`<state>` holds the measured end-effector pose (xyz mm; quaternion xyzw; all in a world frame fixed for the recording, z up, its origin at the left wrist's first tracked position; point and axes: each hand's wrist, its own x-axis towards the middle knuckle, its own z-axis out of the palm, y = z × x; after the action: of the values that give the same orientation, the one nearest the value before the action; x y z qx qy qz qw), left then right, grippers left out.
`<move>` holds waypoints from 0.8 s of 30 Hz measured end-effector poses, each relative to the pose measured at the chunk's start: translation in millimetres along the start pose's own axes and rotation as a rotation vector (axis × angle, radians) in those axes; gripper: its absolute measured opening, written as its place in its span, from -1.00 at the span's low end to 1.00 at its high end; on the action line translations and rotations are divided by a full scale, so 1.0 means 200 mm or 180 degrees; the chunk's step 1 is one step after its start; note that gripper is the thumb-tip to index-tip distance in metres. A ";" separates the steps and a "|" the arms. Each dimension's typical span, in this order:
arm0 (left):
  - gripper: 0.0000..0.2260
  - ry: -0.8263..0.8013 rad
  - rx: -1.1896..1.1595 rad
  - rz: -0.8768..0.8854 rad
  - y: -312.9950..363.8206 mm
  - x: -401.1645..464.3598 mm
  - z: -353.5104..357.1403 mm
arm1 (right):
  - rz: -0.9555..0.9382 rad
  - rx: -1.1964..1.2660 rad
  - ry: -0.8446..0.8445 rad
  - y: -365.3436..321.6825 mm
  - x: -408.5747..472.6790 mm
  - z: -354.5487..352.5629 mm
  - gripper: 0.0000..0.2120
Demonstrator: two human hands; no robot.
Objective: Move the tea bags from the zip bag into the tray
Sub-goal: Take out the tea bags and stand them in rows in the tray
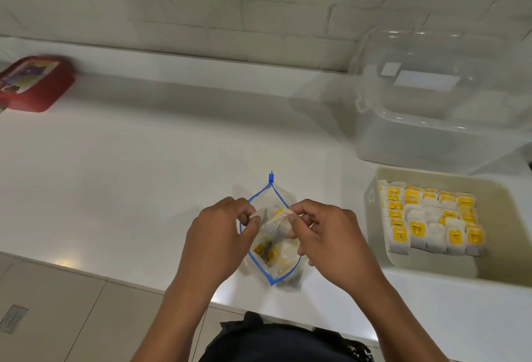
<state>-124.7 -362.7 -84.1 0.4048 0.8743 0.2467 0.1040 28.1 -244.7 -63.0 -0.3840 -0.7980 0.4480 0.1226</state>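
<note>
On the white counter [144, 160], my left hand [218, 235] and right hand [328, 235] both pinch 1 tea bag [273, 215] over the open zip bag [273, 263], where more lie. To the right, the tray [489, 263] holds rows of them.

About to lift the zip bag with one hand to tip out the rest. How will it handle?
Probably floppy: the zip bag is thin clear film, its blue-rimmed mouth gaping. Likely light, with only a few tea bags left inside. It may sag or spill if lifted by one side; both the left hand and right hand are pinching a tea bag over it.
</note>
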 end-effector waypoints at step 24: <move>-0.86 -0.0107 -0.0375 0.0200 -0.08 0.03 -0.04 | -0.0043 -0.1222 -0.0273 -0.26 0.02 0.18 -0.79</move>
<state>-142.4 -369.3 -84.8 0.4294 0.8433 0.2940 0.1345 -20.1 -281.1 -42.1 -0.3756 -0.8758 0.3028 0.0159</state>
